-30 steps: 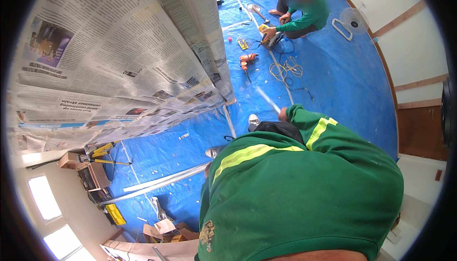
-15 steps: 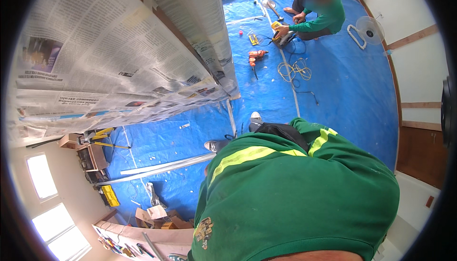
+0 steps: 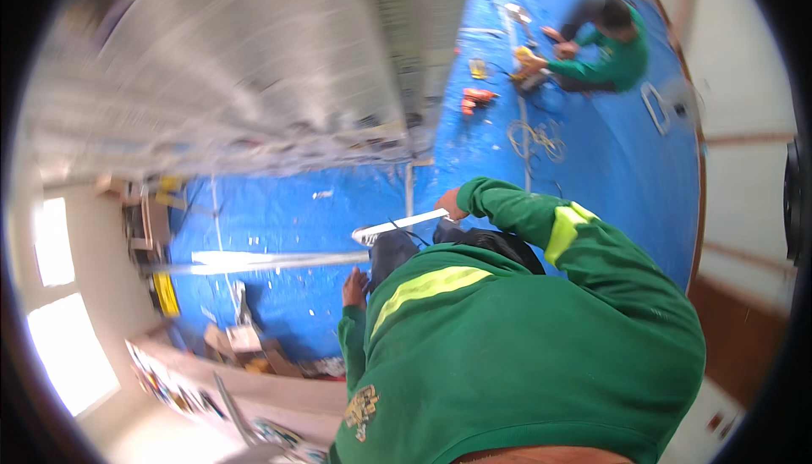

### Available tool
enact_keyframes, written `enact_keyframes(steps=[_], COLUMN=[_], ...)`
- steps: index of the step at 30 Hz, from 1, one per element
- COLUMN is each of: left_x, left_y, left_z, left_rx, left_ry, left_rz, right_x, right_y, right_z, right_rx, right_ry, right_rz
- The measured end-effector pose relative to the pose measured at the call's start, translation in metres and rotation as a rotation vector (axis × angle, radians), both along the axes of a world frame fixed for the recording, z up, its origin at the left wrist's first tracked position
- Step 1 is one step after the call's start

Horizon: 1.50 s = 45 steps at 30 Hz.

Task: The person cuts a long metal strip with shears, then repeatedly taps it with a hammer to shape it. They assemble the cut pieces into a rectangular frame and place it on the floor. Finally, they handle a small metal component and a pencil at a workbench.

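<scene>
My right hand (image 3: 451, 203) is closed round one end of a thin, flat white strip (image 3: 404, 225). The strip slants down to the left, across my shoe and shin, with a dark cord crossing it. Beside my left leg hangs my left hand (image 3: 355, 287), slightly blurred; its fingers look loosely apart and nothing shows in them. Under my feet lies blue plastic sheeting (image 3: 296, 210).
A newspaper-covered structure (image 3: 254, 83) fills the upper left. At upper right a person (image 3: 611, 49) in green crouches, hands on a power tool, near an orange drill (image 3: 478, 99) and a coiled cord (image 3: 537, 138). Cardboard boxes (image 3: 254, 347) stand behind a low wall (image 3: 288, 396).
Both my hands have come into sight, the right one with the white strip. My view has shifted and blurred, and my right arm has swung outward.
</scene>
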<state>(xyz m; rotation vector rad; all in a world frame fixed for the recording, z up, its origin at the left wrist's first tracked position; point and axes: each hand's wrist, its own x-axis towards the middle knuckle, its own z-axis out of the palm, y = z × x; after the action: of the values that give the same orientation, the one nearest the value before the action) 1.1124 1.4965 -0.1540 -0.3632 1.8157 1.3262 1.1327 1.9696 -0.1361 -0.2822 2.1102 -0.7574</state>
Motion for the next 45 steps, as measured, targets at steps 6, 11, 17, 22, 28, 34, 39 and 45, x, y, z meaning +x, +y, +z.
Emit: enact_keyframes(steps=[6, 11, 17, 22, 28, 34, 39, 45], left_x=[-0.078, -0.148, -0.154, -0.152, -0.121, -0.105, -0.144, -0.189], left_y=[0.010, -0.051, -0.145, -0.209, -0.261, -0.268, -0.260, -0.263], left_z=[0.081, 0.140, 0.179, 0.189, 0.180, 0.181, 0.190, 0.196], left_rx=[0.697, 0.777, 0.678, 0.576, 0.555, 0.506, 0.796, 0.710], left_ry=[-0.050, 0.472, 0.681, 0.744, 0.743, 0.787, 0.975, 0.842], left_rz=[1.108, 1.299, 1.444, 1.554, 1.675, 1.824, 1.871, 2.095], right_x=[-0.126, -0.173, -0.235, -0.298, -0.364, -0.431, -0.482, -0.504], right_y=[-0.101, -0.161, -0.200, -0.247, -0.313, -0.379, -0.467, -0.573], right_z=[0.122, 0.165, 0.108, 0.073, 0.092, 0.095, 0.109, 0.120], right_rx=[-0.400, -0.436, -0.237, -0.354, -0.344, -0.253, -0.352, -0.366], right_ry=[-0.199, -0.406, -0.281, -0.288, -0.326, -0.421, -0.374, -0.227], right_rz=[0.049, 0.066, 0.198, 0.097, 0.224, 0.409, 0.672, 0.988])
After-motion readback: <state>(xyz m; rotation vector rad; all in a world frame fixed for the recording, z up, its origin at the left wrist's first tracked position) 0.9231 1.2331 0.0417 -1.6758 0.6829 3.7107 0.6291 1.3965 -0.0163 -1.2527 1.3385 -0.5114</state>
